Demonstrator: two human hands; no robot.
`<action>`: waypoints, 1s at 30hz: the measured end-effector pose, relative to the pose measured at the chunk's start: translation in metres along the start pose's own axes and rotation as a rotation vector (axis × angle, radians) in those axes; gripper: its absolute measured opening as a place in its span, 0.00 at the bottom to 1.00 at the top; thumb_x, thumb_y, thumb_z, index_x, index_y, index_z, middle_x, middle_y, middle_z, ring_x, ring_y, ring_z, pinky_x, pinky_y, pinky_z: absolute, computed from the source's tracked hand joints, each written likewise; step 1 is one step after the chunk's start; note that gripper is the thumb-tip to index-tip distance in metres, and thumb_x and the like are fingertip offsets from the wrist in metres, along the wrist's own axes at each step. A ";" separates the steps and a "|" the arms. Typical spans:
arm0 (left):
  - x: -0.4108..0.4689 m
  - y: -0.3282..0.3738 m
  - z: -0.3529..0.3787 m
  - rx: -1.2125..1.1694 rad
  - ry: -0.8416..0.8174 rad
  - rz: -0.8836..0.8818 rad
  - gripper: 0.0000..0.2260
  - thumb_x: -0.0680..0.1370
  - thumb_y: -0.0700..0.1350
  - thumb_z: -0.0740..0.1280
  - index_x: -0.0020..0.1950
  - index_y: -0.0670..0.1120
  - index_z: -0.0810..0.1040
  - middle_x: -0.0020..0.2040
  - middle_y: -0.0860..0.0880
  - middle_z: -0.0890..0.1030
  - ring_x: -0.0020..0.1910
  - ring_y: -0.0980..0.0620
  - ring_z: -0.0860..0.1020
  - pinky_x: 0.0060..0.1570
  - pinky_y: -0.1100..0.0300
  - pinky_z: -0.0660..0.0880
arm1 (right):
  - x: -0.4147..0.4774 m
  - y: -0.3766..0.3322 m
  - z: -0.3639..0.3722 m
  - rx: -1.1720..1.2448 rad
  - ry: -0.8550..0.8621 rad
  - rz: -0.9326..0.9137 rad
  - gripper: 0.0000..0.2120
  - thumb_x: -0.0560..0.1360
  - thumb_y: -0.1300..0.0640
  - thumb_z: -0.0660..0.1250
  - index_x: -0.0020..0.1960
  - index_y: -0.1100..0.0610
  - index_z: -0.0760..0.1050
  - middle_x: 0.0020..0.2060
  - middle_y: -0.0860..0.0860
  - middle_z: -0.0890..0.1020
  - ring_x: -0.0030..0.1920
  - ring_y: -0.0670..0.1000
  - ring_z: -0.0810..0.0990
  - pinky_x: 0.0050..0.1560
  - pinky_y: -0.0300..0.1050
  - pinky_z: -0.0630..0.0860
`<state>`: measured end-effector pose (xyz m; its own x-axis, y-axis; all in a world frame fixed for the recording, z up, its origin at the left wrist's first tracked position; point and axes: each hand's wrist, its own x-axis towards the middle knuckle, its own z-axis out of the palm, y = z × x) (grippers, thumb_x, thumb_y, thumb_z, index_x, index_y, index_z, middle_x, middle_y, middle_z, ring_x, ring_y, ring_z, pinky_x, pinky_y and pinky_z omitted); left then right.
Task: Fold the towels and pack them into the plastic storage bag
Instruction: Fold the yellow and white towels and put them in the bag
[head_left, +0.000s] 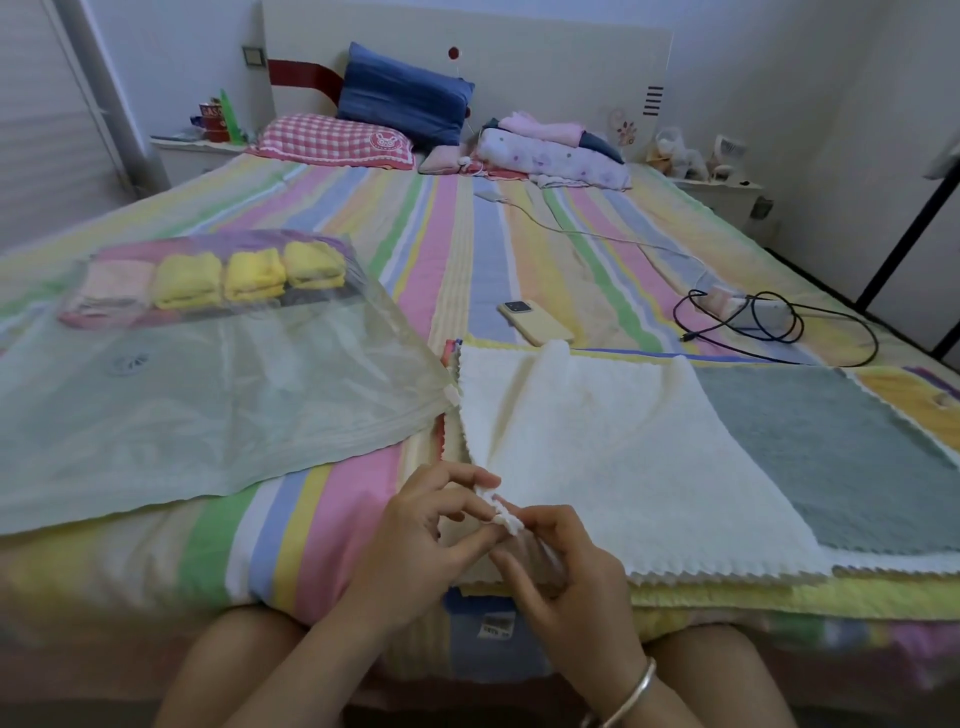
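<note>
White towel (597, 441) lies on the bed (467, 234) — near corner pinched by left hand (431, 525) and right hand (561, 566).

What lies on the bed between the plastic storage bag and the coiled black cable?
A phone in a yellow case lies there on the striped sheet, touching neither the plastic storage bag nor the black cable. The head view shows it.

Home bedroom: wide bed (467, 228) w/ striped sheet, pillows (337, 139) at the headboard (545, 67), nightstands (192, 153) either side.
</note>
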<state>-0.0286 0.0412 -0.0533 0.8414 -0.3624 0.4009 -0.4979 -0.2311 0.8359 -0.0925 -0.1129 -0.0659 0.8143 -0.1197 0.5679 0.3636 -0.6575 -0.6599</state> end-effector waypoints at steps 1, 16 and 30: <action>0.001 0.000 0.001 0.013 -0.005 0.012 0.06 0.70 0.56 0.73 0.42 0.55 0.85 0.54 0.61 0.80 0.60 0.55 0.76 0.54 0.57 0.76 | 0.000 0.001 0.000 -0.019 0.005 0.001 0.10 0.73 0.42 0.65 0.52 0.41 0.70 0.39 0.34 0.80 0.37 0.35 0.79 0.35 0.26 0.72; 0.124 -0.001 0.015 0.724 -0.299 0.428 0.19 0.77 0.58 0.63 0.58 0.47 0.82 0.73 0.49 0.69 0.71 0.43 0.69 0.59 0.47 0.75 | 0.080 -0.031 -0.106 0.014 0.139 -0.067 0.07 0.74 0.63 0.68 0.48 0.52 0.77 0.43 0.39 0.82 0.43 0.41 0.82 0.41 0.44 0.79; 0.088 0.006 0.088 0.482 -0.011 -0.068 0.34 0.76 0.63 0.57 0.78 0.50 0.55 0.79 0.45 0.49 0.78 0.46 0.43 0.76 0.51 0.47 | 0.059 -0.025 -0.146 0.059 0.129 -0.079 0.08 0.74 0.62 0.65 0.46 0.49 0.76 0.42 0.42 0.84 0.45 0.43 0.83 0.44 0.38 0.79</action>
<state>0.0244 -0.0714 -0.0459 0.8742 -0.3410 0.3457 -0.4851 -0.6451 0.5903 -0.1195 -0.2124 0.0558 0.7184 -0.1663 0.6755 0.4538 -0.6239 -0.6362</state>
